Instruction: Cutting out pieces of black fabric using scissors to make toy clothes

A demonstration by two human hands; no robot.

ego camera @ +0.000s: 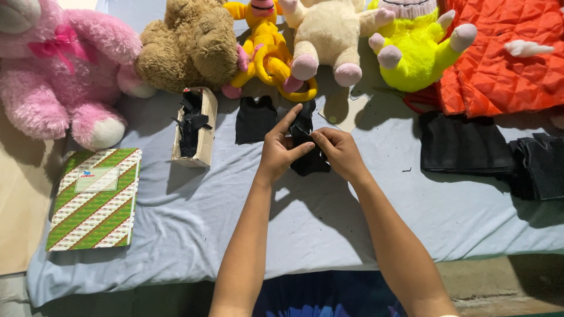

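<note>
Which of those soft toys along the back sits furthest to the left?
The pink bear with the bow at its neck. It sits at the left end of the row, above the striped book; the brown bear comes next.

Bright plush colours over a pale blue sheet

The sheet (329,217) is pale blue-grey. On it lie black cloth pieces: one (309,159) between the hands, another (255,119) beside it, a darker stack (464,144) to the side. The big bear (56,70) is pink with a magenta bow; the next bear (191,44) is tan-brown. One toy (267,50) is yellow with pink paws, one (329,35) cream with pink soles, one (411,53) neon yellow with pink feet. The quilt (505,53) is orange, diamond-stitched. The notebook (94,199) has green, white and red diagonal stripes. The box (205,129) is plain tan, holding black scraps.
</note>
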